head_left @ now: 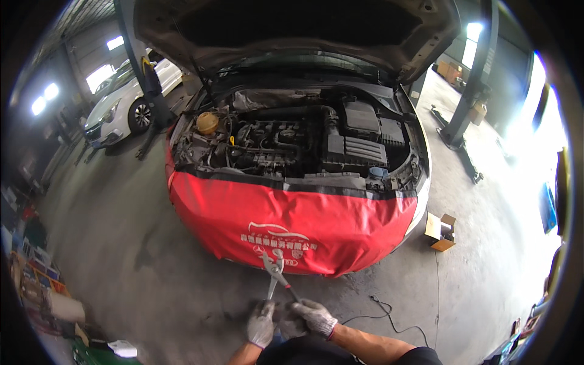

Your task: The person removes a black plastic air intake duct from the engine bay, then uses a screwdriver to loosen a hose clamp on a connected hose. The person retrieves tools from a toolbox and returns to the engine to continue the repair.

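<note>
Both my hands wear grey knit gloves and sit low in the view, close together. My left hand (261, 323) grips one handle of a pair of long pliers (275, 271), and my right hand (314, 317) grips the other, red-tipped handle. The pliers point up and away from me, jaws slightly apart, in front of the red protective cover (243, 207) draped over the nose of a car. A dark object lies between my hands; I cannot tell what it is. The car's bonnet (292, 30) is raised and the engine bay (292, 143) is exposed.
A small open cardboard box (440, 232) stands on the concrete floor right of the car. A black cable (389, 319) trails on the floor by my right arm. A white car (125, 100) is parked back left; a lift post (471, 79) rises back right. Cluttered shelves line the left edge.
</note>
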A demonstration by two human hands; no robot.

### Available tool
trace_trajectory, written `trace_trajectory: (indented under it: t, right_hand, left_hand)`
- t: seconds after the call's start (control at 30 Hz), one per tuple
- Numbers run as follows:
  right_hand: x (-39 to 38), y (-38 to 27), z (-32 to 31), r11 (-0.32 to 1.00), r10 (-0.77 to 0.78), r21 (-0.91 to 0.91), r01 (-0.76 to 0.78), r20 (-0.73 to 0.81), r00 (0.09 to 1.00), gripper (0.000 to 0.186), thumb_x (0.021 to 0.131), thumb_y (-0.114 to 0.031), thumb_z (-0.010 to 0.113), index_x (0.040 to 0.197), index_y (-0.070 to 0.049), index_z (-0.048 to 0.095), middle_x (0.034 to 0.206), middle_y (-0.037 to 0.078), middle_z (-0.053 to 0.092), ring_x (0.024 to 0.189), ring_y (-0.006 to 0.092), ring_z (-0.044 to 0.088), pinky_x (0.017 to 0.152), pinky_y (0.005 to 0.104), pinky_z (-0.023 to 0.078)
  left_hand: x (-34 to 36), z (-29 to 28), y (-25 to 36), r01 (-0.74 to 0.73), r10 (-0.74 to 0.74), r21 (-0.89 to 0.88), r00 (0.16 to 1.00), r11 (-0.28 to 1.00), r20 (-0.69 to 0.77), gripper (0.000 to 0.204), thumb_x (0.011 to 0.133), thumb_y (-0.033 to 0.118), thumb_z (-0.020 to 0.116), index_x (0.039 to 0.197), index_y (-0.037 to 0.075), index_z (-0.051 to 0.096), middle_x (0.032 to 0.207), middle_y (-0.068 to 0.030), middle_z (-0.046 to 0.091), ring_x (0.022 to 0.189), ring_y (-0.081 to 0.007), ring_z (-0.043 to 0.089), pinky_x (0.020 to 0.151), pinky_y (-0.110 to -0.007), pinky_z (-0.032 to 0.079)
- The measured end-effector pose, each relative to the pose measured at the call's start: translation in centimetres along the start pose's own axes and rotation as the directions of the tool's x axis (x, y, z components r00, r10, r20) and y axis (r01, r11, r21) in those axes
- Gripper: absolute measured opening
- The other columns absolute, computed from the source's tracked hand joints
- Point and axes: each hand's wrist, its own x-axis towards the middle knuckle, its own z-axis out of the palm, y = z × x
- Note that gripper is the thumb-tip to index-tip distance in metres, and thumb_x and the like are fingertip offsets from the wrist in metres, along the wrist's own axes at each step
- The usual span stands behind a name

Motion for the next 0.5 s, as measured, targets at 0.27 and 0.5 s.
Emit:
trace_trajectory:
  t: [0.27, 0.5]
  right_hand:
    - [7.8, -14.4, -0.5, 0.866, -0.473, -0.355, 0.351, -0.357, 0.806, 0.029, 0.100, -0.019, 0.062, 0.124, -0.003, 0.064, 0.085, 0.004, 0.067, 0.071, 0.0110, 0.060, 0.065, 0.0269, 0.050]
    - [10.2, -32.4, -5.0, 0.386, -0.726, -0.911, 0.149, -0.200, 0.658, 0.043, 0.090, -0.012, 0.064, 0.132, -0.007, 0.061, 0.090, 0.021, 0.068, 0.079, 0.0289, 0.069, 0.073, 0.0374, 0.055]
  left_hand:
    - [23.9, -1.7, -0.5, 0.348, 0.104, -0.847, 0.901, 0.402, 0.420, 0.035, 0.106, 0.012, 0.050, 0.140, 0.006, 0.055, 0.099, -0.0066, 0.069, 0.074, -0.0094, 0.062, 0.061, -0.023, 0.051]
    - [42.6, -6.9, 9.2, 0.364, 0.257, -0.822, 0.826, 0.437, 0.502, 0.047, 0.103, 0.002, 0.052, 0.149, 0.013, 0.049, 0.101, -0.0027, 0.064, 0.078, -0.0066, 0.058, 0.073, -0.022, 0.054]
